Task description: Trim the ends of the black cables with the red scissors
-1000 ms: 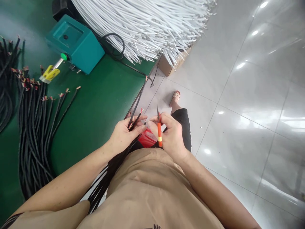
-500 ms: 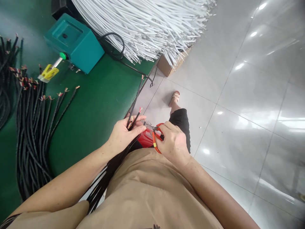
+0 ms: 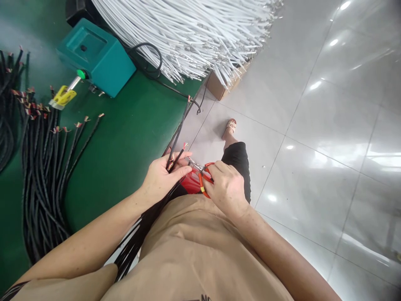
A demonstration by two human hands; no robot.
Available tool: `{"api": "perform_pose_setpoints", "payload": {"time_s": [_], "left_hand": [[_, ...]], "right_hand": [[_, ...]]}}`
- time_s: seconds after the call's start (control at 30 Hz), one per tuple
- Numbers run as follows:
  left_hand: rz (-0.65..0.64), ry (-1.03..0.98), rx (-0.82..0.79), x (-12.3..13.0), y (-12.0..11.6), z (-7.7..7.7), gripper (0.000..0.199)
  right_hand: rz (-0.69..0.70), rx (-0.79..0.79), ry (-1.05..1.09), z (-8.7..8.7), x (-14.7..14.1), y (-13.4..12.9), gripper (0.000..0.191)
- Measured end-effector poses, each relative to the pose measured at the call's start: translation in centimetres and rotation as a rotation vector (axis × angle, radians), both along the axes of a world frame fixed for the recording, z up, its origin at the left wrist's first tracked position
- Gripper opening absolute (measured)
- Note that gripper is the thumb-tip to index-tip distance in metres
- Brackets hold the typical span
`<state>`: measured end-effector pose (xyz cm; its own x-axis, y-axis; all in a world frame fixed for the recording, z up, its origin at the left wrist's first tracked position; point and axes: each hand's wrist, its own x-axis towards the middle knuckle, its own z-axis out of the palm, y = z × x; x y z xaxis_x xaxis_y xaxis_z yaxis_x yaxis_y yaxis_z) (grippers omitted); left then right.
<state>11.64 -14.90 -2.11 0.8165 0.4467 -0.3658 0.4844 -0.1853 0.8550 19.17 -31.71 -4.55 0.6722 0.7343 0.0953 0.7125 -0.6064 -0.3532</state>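
My left hand point(image 3: 161, 175) is closed around several black cables point(image 3: 180, 131), whose stripped ends show small coloured wires. One short cable end with red and white wires sticks up between thumb and fingers. My right hand point(image 3: 227, 184) grips orange-handled pliers point(image 3: 203, 177). The metal jaws point left and reach my left fingertips, beside a cable end there. Whether the jaws touch it is too small to tell. The rest of the held cables runs down past my left forearm along the brown apron.
On the green table point(image 3: 115, 154) lie black cable bundles point(image 3: 42, 175) and a teal box point(image 3: 97, 56) with a yellow clip point(image 3: 64, 96). White cables point(image 3: 188, 37) spread over the far edge above a cardboard box point(image 3: 219, 85). A red object point(image 3: 190, 184) is below my hands.
The pliers have shifted slightly in my right hand, and their jaws look a little more parted. My left hand keeps its hold on the cables, which tilt slightly right.
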Motion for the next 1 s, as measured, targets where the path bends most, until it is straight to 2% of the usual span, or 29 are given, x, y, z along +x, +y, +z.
{"api": "perform_pose_setpoints", "payload": {"time_s": [0.27,0.43,0.6,0.73,1.0], "left_hand": [[-0.002,0.033,-0.002,0.0,0.1,0.0,0.039],[-0.002,0.015,-0.056,0.0,0.1,-0.2,0.039],[0.002,0.009,-0.202,-0.1,0.2,-0.3,0.039],[-0.006,-0.033,-0.326,-0.1,0.3,-0.4,0.038],[0.012,-0.064,-0.552,-0.1,0.4,-0.5,0.037]], "right_hand": [[0.03,0.026,-0.095,-0.3,0.1,-0.4,0.019],[-0.073,0.167,0.083,0.7,0.9,-0.1,0.025],[-0.09,0.181,0.189,1.5,1.7,0.2,0.019],[-0.08,0.162,0.216,1.2,1.6,0.1,0.013],[-0.052,0.128,0.208,0.9,1.6,-0.2,0.014]]}}
